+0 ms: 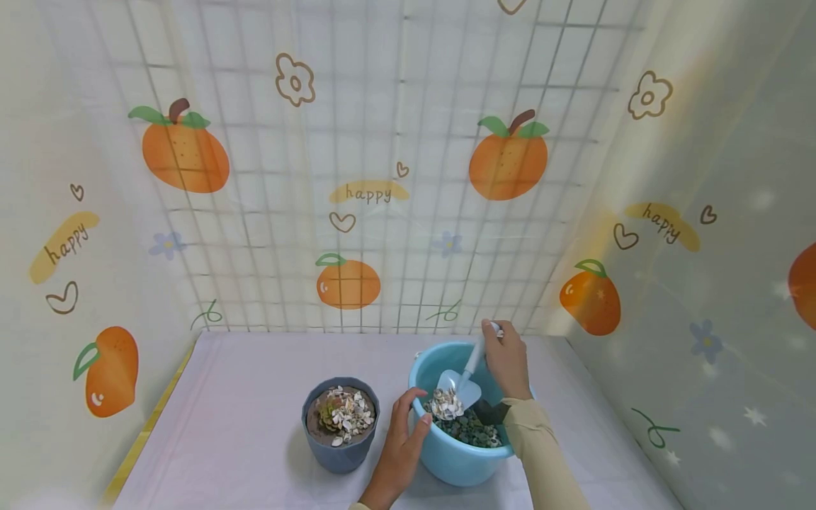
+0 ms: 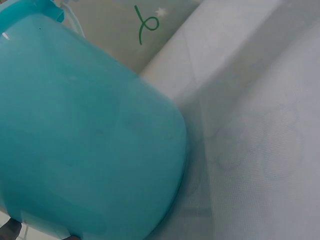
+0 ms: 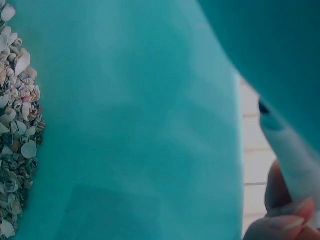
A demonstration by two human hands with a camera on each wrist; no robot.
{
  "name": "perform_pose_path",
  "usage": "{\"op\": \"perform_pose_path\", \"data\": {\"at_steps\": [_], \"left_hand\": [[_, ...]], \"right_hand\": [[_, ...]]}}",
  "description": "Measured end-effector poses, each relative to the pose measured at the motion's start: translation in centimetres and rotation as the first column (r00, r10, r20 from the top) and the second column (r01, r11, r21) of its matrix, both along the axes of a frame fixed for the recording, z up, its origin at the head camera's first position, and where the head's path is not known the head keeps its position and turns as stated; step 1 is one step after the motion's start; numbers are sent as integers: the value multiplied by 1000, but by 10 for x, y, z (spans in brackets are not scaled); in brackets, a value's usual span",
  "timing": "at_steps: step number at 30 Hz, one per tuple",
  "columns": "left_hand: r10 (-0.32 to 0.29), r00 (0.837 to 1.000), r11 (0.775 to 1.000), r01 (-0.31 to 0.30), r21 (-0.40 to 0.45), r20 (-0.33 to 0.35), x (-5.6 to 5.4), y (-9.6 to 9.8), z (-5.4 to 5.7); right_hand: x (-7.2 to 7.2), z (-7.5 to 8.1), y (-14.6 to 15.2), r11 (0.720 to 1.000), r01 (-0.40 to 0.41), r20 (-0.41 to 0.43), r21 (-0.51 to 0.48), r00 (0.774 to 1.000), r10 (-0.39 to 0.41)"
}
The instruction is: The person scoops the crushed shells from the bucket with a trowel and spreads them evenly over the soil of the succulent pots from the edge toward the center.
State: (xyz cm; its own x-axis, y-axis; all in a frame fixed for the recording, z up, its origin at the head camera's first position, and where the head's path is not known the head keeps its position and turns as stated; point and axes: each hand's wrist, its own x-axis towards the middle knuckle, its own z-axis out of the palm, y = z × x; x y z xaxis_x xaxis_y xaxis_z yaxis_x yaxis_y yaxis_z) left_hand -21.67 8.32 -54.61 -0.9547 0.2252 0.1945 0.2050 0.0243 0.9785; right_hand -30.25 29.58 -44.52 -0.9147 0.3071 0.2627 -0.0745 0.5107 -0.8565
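Observation:
My right hand [image 1: 506, 358] grips the white handle of a light blue toy shovel [image 1: 468, 392] over the bucket. Its blade points down, with a heap of pale shells [image 1: 446, 404] at its tip. In the right wrist view the fingers [image 3: 285, 220] wrap the handle. The light blue bucket [image 1: 455, 464] holds small shells [image 1: 472, 430], dark in the head view. At the bucket's left rim my left hand [image 1: 400, 446] holds on with fingers and thumb. Left of that hand stands a grey-blue pot [image 1: 340, 459] with brown soil, a small succulent [image 1: 328, 416] and white shells on top.
Both containers stand on a pale cloth-covered table [image 1: 236, 425]. Behind them hangs a sheet [image 1: 421, 262] printed with oranges, over a wire grid. Similar printed sheets close off the left and right sides. A yellow strip [image 1: 149, 432] runs along the table's left edge.

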Motion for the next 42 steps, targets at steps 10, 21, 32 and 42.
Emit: {"op": "perform_pose_path", "data": {"at_steps": [10,21,32,42], "left_hand": [[24,999,1000,-24,4,36,4,3,7],[19,998,999,-21,36,61,8,4,8],[7,1000,997,-9,74,23,9,-13,21],[70,997,974,-76,215,34,7,-47,39]], "right_hand": [[3,3,3,999,16,-17,-49,1000,-17],[9,5,3,997,17,-14,-79,1000,-18],[4,11,-7,988,-8,-7,-155,1000,7],[0,34,-44,963,-68,-48,-262,997,58]]}}
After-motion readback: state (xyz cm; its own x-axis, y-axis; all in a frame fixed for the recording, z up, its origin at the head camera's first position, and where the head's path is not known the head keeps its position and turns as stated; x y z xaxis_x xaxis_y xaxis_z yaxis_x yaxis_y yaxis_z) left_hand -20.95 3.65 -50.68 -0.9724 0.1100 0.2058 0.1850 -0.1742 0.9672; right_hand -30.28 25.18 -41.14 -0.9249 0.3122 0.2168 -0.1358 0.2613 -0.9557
